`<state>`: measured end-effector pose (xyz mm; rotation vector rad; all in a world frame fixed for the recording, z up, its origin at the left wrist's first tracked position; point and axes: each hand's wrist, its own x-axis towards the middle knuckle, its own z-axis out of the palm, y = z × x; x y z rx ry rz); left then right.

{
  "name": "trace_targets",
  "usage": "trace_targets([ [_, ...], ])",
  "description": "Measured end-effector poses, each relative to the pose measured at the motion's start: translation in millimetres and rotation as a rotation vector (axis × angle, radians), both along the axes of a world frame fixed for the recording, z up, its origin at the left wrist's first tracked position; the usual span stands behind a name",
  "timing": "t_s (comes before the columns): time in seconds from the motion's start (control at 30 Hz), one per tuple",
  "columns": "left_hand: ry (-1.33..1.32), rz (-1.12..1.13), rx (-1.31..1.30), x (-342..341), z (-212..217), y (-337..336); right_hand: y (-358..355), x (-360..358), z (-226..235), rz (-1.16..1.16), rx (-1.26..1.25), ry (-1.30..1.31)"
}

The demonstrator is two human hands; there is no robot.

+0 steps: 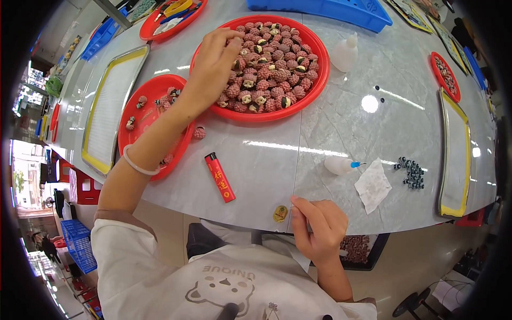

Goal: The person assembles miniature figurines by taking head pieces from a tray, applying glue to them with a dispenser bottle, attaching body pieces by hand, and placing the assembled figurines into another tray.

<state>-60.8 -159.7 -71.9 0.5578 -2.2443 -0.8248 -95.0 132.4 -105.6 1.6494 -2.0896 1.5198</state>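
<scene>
My left hand (216,66) reaches over the left side of a large round red tray (320,80). Its fingers are bent and slightly apart among small bumpy pink figurines (277,69), several with cream and black parts; the fingertips are partly hidden. Low at the table's front edge, my right hand (320,226) is curled with thumb and index finger close together. Whether a tiny thing lies between them is hidden. Beside those fingers lies a gold oval piece (280,213). Under my left forearm a smaller red tray (128,149) holds several figurines, and one loose figurine (199,133) lies between the trays.
A red lighter (220,177) lies in front. To the right are a white needle-tipped bottle (338,166), a crumpled tissue (373,186) and dark beads (410,173). Another white bottle (345,55) stands beyond. Yellow-edged frames (114,101) flank the sides; a blue crate (320,12) is behind.
</scene>
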Motion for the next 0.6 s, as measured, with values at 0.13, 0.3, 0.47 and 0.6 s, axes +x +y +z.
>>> trace_targets([
  [0.13, -0.028, -0.014, 0.173, -5, -8, -15, 0, -1, 0, 0.001, 0.003, 0.0],
  [0.3, -0.167, -0.128, 0.034, 0, -7, -4, -1, 0, 4, -0.007, 0.034, -0.027],
  [0.47, -0.179, -0.151, 0.008, 3, 0, 18, -1, 0, 3, -0.002, 0.013, -0.018],
  [0.6, -0.146, -0.142, 0.116, 1, 1, 24, -1, 0, -1, 0.002, 0.0, 0.005],
])
